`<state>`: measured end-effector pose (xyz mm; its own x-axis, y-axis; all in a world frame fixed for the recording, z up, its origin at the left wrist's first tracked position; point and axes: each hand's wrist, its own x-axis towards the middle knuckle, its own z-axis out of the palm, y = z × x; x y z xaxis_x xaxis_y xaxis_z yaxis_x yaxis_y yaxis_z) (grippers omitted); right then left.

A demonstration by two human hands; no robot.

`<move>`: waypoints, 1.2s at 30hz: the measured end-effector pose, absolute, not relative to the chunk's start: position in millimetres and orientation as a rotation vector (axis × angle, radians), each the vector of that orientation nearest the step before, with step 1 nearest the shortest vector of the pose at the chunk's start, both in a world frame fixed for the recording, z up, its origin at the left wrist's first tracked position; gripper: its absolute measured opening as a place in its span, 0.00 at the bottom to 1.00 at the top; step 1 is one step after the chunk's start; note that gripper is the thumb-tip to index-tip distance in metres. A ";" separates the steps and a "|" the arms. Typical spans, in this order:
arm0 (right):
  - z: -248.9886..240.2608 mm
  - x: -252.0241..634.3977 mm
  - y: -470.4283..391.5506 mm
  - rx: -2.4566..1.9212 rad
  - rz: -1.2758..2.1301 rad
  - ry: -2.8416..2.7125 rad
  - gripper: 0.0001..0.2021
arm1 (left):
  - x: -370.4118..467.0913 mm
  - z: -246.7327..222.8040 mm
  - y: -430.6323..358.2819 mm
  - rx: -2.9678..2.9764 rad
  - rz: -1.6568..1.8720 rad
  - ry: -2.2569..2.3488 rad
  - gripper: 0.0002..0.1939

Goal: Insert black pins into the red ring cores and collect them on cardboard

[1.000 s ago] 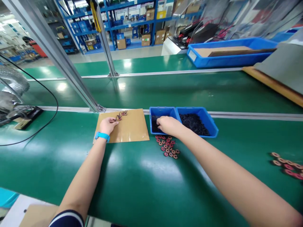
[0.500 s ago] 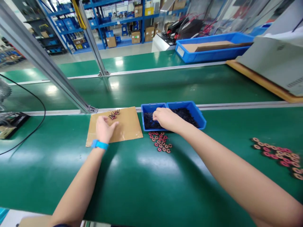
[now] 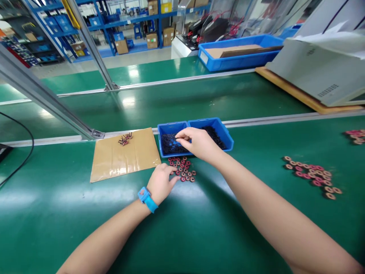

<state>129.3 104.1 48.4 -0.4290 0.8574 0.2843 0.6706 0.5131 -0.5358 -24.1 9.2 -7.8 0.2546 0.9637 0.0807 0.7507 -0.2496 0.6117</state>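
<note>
The worktop (image 3: 176, 228) is glossy green. At 12 o'clock of the hands sits a blue bin (image 3: 225, 137) of black parts (image 3: 171, 142). Red-and-black rings (image 3: 184, 170) lie by the left hand (image 3: 161, 182), whose wrist wears a bright blue band (image 3: 147, 199). At 10 o'clock lies a tan sheet (image 3: 125, 158); at 3 o'clock, pink and tan rings (image 3: 312, 177).

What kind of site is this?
Most likely an electronics assembly line in a factory: a long green bench, a blue parts bin of small black pieces, piles of small wound coils, and warehouse shelving with cartons behind.
</note>
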 end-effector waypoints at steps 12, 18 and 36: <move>41.3 145.8 59.8 -1.209 0.834 -1.714 0.07 | -25.2 -2.8 -5.5 1.006 1.054 1.193 0.14; 27.8 153.5 23.2 -1.228 1.206 -1.345 0.07 | -19.6 1.6 -8.6 0.750 1.037 0.990 0.13; 35.7 151.1 17.5 -1.281 1.238 -1.260 0.08 | -24.5 -0.5 -11.1 0.819 0.899 0.912 0.13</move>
<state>151.1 17.5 35.7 -0.0316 0.9982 -0.0512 0.0690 -0.0490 -0.9964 -24.5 -11.1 -0.5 0.3263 0.8973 -0.2971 -0.2835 0.3928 0.8748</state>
